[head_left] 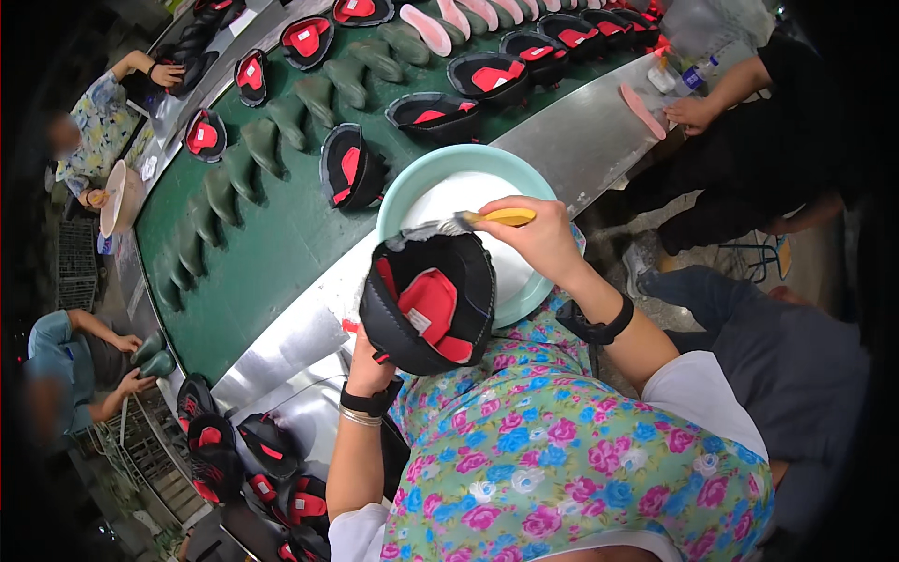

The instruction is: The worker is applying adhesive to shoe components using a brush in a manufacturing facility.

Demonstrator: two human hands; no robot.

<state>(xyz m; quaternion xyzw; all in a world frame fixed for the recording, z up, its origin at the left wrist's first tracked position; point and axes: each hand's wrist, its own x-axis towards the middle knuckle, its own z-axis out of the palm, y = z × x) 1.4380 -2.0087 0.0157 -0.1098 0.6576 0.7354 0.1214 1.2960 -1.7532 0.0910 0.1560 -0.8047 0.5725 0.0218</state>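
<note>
My left hand [368,363] grips a black shoe upper [429,347] with red lining, its opening turned up toward me; the upper hides part of the fingers. In my right hand [538,242] is a brush [506,216] with a yellow handle. Its whitened bristles lie at the upper's far rim. Right behind the upper stands a mint-green basin [538,180] with white liquid [456,199] in it.
A green conveyor belt [262,300] carries green shoe lasts [262,147], more black uppers [352,169] and pink insoles [425,30]. Further uppers [215,450] are piled at lower left. Co-workers [94,140] work along the left; another's hand [691,114] rests at right beside a bottle [698,73].
</note>
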